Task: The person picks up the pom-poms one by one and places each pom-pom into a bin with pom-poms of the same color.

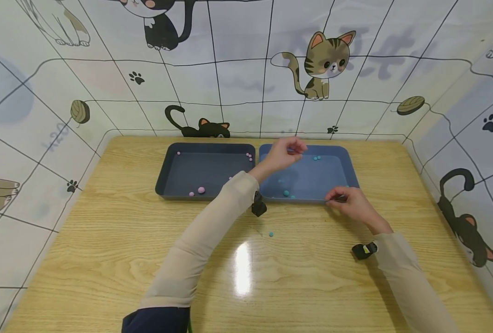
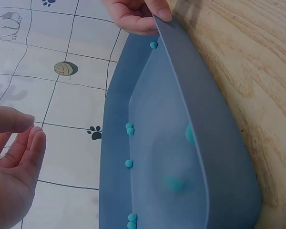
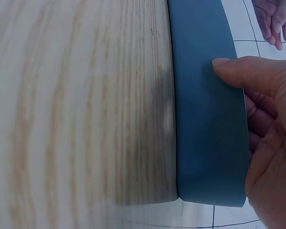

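Observation:
My right hand (image 1: 354, 203) pinches the front wall of the blue tray (image 1: 325, 178) near its right end. In the right wrist view the thumb (image 3: 233, 71) lies on the outside of that wall and the fingers are inside. Above the back left of this tray hangs my left hand (image 1: 283, 155), its thumb and fingertips bent loosely towards each other with nothing visible between them. Inside the blue tray lie several small teal balls (image 2: 129, 163), some along the back wall, with a larger one (image 1: 286, 193) near the front.
Left of the blue tray, side by side, is a dark tray (image 1: 179, 173) with several pink balls (image 1: 201, 190) of different sizes. One loose teal ball (image 1: 271, 234) lies on the wooden table (image 1: 146, 249) in front of the trays. A cat-patterned cloth wall (image 1: 246, 83) rises behind.

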A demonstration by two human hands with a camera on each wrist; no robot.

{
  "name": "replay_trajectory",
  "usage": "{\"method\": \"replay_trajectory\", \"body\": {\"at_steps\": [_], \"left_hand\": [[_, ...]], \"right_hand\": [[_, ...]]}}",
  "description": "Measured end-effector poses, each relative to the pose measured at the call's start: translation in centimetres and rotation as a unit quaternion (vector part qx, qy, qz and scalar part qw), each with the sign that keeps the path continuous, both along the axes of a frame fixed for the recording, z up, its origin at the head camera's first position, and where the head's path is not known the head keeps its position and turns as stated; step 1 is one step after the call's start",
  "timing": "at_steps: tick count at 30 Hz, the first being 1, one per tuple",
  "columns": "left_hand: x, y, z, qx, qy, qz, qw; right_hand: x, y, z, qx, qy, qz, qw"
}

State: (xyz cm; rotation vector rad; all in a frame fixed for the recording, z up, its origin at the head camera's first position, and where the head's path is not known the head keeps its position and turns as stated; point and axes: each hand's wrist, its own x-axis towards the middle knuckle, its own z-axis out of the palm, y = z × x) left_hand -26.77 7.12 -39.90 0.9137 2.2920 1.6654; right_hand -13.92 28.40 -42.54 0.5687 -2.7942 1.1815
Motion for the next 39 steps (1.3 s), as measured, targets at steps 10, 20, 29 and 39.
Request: {"method": "replay_trajectory", "body": {"at_steps": [10, 20, 29, 39], "left_hand": [[1.0, -1.7, -0.5, -0.003, 0.015, -0.012, 0.9998], [2.7, -3.4, -0.9, 0.012, -0.001, -0.041, 0.9991], [4.7, -4.7, -1.6, 0.025, -0.001, -0.078, 0.9967], [7.3, -6.0, -2.9, 0.015, -0.024, -0.109, 0.9937]], "right_hand": [[0.1, -0.1, 0.1, -0.003, -0.003, -0.004, 1.000], [-0.9, 1.1, -2.5, -0.004, -0.002, -0.010, 1.000], [-1.3, 2.1, -3.6, -0.012, -0.007, -0.003, 1.000], [-1.2, 1.8, -3.3, -0.002, -0.010, -0.006, 1.000]]}}
